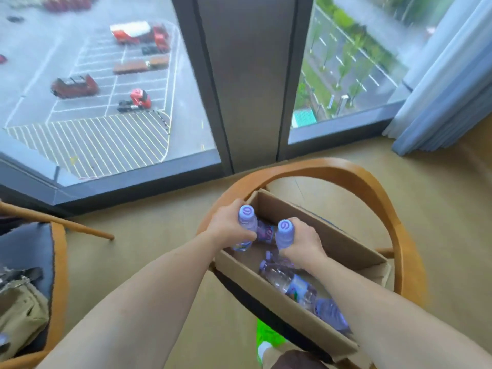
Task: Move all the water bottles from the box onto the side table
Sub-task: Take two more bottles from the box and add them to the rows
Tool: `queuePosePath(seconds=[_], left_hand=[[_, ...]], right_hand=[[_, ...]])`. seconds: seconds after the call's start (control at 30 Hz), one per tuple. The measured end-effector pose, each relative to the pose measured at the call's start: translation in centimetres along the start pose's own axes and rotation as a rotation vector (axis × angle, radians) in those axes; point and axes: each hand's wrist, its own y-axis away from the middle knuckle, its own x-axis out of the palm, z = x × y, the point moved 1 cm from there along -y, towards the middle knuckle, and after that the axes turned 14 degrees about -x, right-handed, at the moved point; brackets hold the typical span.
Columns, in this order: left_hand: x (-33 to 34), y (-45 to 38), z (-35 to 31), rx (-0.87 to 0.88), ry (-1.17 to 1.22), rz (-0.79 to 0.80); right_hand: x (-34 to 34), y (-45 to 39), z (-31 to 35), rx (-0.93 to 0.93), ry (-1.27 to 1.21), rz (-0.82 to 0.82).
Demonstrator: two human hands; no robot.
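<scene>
An open cardboard box (269, 291) rests on the seat of a round wooden chair (372, 193). My left hand (229, 227) grips one water bottle (246, 213) with a lilac cap, held upright at the box's far left end. Just to the right, my right hand (303, 242) grips a second bottle (285, 230) the same way. Between the two, another bottle (266, 233) lies in the box. More bottles (298, 283) lie on their sides along the box floor toward its near end. No side table is in view.
A second chair (60, 262) with a dark cushion stands at the left and carries a khaki bag (21, 312). A wooden leg (66, 225) juts out beside it. Floor-to-ceiling windows (106, 102) and a blue curtain (447, 102) lie ahead. Beige floor surrounds the chairs.
</scene>
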Motion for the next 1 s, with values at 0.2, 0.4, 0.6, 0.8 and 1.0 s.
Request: queuePosePath(seconds=[0.2,0.4,0.6,0.8,1.0], left_hand=[[-7.7,7.6,2.1,-0.036,0.182,-0.151],[-15.1,17.2,7.3,-0.085,0.222,-0.365],[-20.5,27.1,15.8,-0.19,0.201,-0.554],[-22.3,37.6,25.9,-0.318,0.248,-0.712],[-22.0,49.1,36.5,-0.52,0.431,-0.868]], right_hand=[[-2.0,1.1,11.1,-0.136,-0.027,-0.036],[-1.8,4.5,22.4,-0.343,-0.041,-0.027],[1.9,10.0,33.1,-0.528,-0.157,0.052],[9.0,16.9,42.7,-0.687,-0.26,0.175],[17.7,25.7,51.4,-0.855,-0.273,0.372]])
